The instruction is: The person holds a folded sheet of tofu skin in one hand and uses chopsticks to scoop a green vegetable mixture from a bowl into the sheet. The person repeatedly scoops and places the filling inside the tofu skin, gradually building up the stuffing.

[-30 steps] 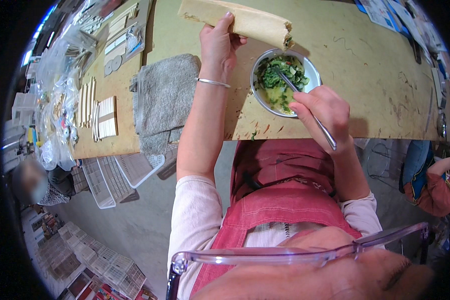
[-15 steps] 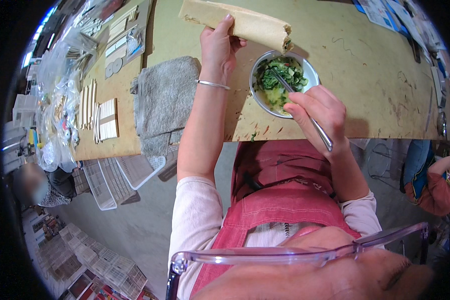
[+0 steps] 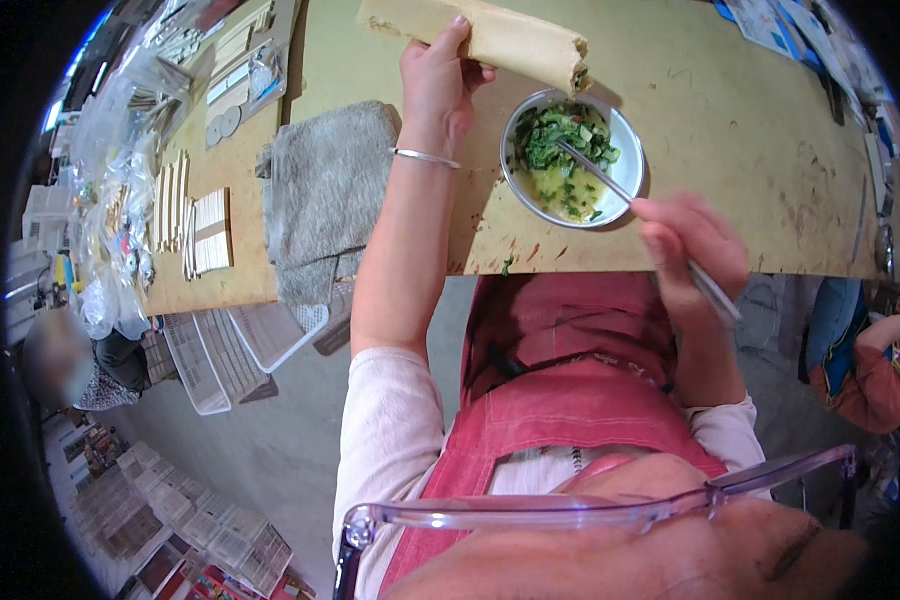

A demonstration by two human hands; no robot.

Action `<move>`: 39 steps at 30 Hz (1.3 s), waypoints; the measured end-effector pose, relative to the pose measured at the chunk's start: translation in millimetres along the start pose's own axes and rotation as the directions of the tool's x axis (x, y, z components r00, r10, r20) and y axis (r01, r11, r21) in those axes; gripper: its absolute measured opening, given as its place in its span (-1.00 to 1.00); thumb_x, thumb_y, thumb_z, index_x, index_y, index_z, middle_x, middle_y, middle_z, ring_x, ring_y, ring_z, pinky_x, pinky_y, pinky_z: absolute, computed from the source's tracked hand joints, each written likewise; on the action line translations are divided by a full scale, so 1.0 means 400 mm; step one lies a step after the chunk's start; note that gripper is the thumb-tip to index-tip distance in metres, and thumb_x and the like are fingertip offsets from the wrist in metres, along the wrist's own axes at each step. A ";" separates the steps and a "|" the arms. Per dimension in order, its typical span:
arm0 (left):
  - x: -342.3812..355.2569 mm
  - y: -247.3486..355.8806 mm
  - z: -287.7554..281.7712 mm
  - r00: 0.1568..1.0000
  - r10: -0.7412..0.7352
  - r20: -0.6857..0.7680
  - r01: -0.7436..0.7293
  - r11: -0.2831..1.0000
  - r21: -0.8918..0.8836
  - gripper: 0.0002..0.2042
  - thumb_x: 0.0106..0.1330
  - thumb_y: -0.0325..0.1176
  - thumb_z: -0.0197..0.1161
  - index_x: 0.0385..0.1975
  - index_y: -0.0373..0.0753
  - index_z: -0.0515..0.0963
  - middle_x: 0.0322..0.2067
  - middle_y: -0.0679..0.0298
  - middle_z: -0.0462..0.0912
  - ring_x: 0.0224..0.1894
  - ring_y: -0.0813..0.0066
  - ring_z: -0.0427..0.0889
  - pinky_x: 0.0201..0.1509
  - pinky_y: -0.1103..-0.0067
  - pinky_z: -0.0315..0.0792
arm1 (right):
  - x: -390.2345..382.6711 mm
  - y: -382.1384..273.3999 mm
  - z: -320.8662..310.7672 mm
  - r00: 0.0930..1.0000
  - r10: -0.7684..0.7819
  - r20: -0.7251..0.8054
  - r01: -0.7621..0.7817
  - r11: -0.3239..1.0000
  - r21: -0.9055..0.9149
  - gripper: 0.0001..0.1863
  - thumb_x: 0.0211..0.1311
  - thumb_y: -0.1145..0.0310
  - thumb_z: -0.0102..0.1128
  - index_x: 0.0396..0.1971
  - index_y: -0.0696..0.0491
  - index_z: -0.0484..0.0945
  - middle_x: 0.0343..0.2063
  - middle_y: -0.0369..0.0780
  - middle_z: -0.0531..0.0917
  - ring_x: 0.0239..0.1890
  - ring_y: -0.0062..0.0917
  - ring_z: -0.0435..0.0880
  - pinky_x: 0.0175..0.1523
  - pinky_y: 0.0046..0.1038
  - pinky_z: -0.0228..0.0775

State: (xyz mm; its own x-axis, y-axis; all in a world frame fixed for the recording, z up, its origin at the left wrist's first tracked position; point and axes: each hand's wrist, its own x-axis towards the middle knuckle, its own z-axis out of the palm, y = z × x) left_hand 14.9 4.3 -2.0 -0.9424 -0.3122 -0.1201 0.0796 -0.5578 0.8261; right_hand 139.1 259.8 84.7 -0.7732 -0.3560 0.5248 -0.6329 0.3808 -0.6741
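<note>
Your left hand (image 3: 442, 85), curled closed, grips a rolled flatbread (image 3: 515, 45). Your right hand (image 3: 695, 245) is clasped around a metal utensil (image 3: 602, 175), tip among leafy greens (image 3: 568, 125) in a bowl (image 3: 628, 148).

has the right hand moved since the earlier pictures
Yes: the right hand has moved right and toward the person's body, judged against the bowl; its fingers overlapped the rim earlier.

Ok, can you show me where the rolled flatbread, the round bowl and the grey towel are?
Rolled flatbread (image 3: 510, 40): head view, on its pale outer side.
Round bowl (image 3: 630, 152): head view, on its bare inner wall, at the right.
Grey towel (image 3: 332, 180): head view, middle of its upper side.
</note>
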 end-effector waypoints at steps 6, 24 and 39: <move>-0.005 -0.004 -0.012 1.000 -0.024 -0.007 0.024 0.999 0.022 -0.82 0.36 -0.36 0.16 -0.11 -0.22 0.48 -0.41 0.33 0.60 -0.58 0.58 0.51 -0.63 0.66 0.40 | -0.001 -0.005 -0.062 0.964 0.223 0.148 -0.243 0.960 0.138 -0.84 0.25 0.43 0.25 -0.44 0.23 0.62 -0.64 -0.23 0.50 -0.61 -0.55 0.41 -0.48 -0.51 0.19; -0.005 0.007 -0.020 1.000 -0.016 0.009 0.016 1.000 0.019 -0.87 0.36 -0.36 0.14 -0.20 -0.24 0.52 -0.47 0.34 0.60 -0.62 0.59 0.51 -0.65 0.68 0.41 | 0.042 0.048 -0.027 0.970 -0.177 0.165 0.196 0.975 -0.109 -0.84 0.04 0.53 0.39 -0.38 0.22 0.61 -0.53 -0.14 0.58 -0.55 -0.38 0.53 -0.45 -0.42 0.31; 0.002 0.005 -0.028 0.999 -0.017 0.039 0.016 1.000 0.005 -0.84 0.36 -0.37 0.12 -0.13 -0.24 0.50 -0.41 0.32 0.61 -0.55 0.56 0.56 -0.59 0.66 0.45 | 0.033 0.070 0.012 0.948 -0.289 0.136 0.310 0.936 -0.169 -0.76 -0.07 0.51 0.47 -0.37 0.20 0.61 -0.56 -0.17 0.56 -0.54 -0.36 0.52 -0.45 -0.41 0.33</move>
State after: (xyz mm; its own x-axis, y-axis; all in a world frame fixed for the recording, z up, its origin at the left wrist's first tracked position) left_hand 18.2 -5.7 -6.6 -0.9557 -0.2724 -0.1118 0.0625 -0.5588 0.8270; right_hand 111.2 261.8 70.4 -0.5443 -0.5633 0.6216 -0.8384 0.3901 -0.3806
